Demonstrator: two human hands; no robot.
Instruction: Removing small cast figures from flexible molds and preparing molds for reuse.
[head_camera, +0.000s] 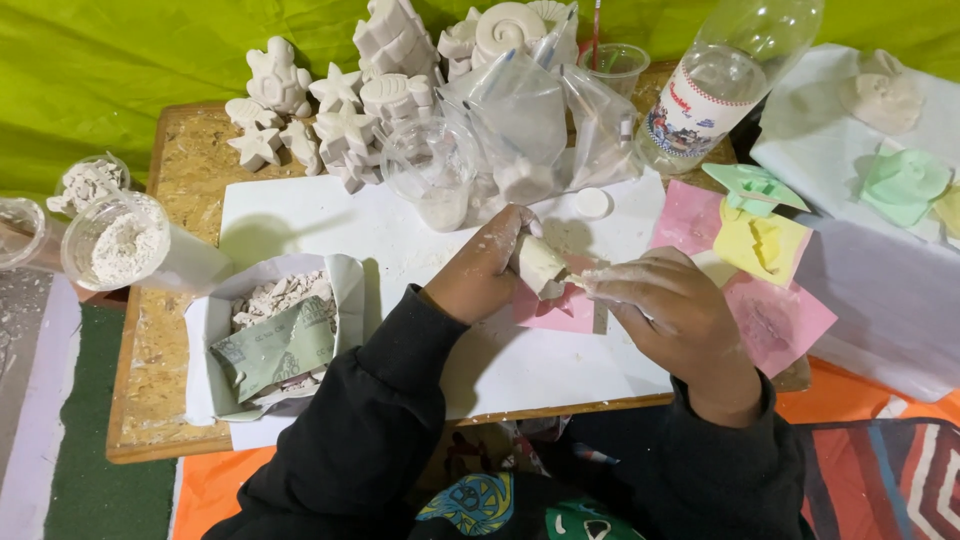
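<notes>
Left hand (487, 268) grips plaster piece (538, 264); right hand (672, 310) touching.

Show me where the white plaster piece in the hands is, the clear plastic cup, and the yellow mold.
white plaster piece (537, 262), head view, on its upper face.
clear plastic cup (430, 170), head view, on its side wall.
yellow mold (762, 247), head view, near its middle.

A clear plastic bottle (725, 75) lies tilted at the upper right of the frame, its neck toward the top edge. A white label (688, 105) with red and blue print wraps its lower part. Left of it, in the upper middle, stand two clear plastic bags (545, 120) dusted with white powder. At the lower left, a white paper wrapper (215, 330) lies open with a crumpled green paper packet (272, 350) in it.
</notes>
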